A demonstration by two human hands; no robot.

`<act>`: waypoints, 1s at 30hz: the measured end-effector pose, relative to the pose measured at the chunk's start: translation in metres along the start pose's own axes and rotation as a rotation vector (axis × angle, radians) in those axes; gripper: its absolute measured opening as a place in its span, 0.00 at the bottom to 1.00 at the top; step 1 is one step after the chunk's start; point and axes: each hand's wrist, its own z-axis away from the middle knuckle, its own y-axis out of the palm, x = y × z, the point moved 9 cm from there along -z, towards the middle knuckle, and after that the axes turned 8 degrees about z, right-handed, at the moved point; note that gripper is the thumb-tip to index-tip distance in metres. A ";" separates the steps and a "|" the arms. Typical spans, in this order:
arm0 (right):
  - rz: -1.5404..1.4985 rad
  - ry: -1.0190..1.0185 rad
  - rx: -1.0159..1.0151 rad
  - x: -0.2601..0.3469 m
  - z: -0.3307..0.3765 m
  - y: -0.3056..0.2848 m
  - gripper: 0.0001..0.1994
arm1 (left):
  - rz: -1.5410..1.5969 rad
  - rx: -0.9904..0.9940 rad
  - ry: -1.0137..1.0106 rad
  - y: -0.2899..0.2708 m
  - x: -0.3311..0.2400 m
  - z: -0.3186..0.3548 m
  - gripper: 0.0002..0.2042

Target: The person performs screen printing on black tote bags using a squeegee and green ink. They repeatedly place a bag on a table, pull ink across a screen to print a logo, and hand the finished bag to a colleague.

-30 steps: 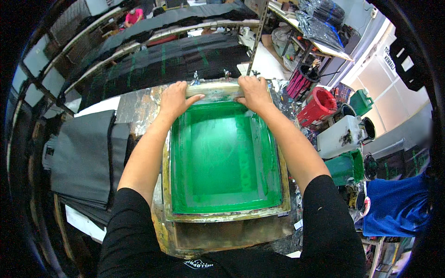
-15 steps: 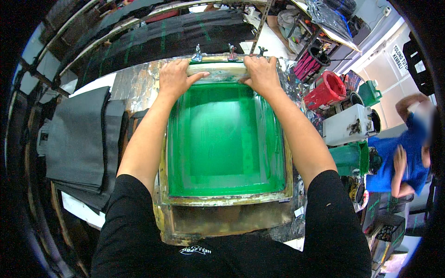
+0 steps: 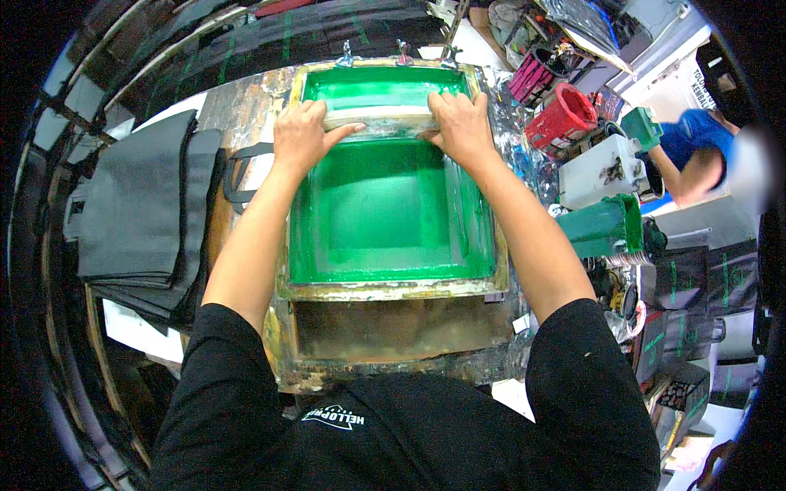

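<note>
My left hand and my right hand grip the two ends of a squeegee with a pale wooden handle. Thumbs press on its near side, while the other fingers curl over the top. It stands across a printing screen, whose wooden frame is stained with ink. The squeegee's blade edge is hidden. Green ink coats the mesh on the near side, and a green strip also shows beyond the squeegee. What lies under the screen is mostly hidden.
Metal clamps line the screen's far edge. Stacked black fabric bags lie at left, one handle reaching toward the screen. At right stand a red bucket, a white jerrycan, a green container and a person in blue.
Both hands have drawn the squeegee toward me from the screen's far end, uncovering a green strip behind it. My view has shifted. The person at right has bent toward the containers.
</note>
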 end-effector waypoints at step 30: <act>-0.050 0.002 0.053 0.075 0.180 -0.115 0.10 | 0.066 0.048 0.036 -0.127 -0.116 0.147 0.33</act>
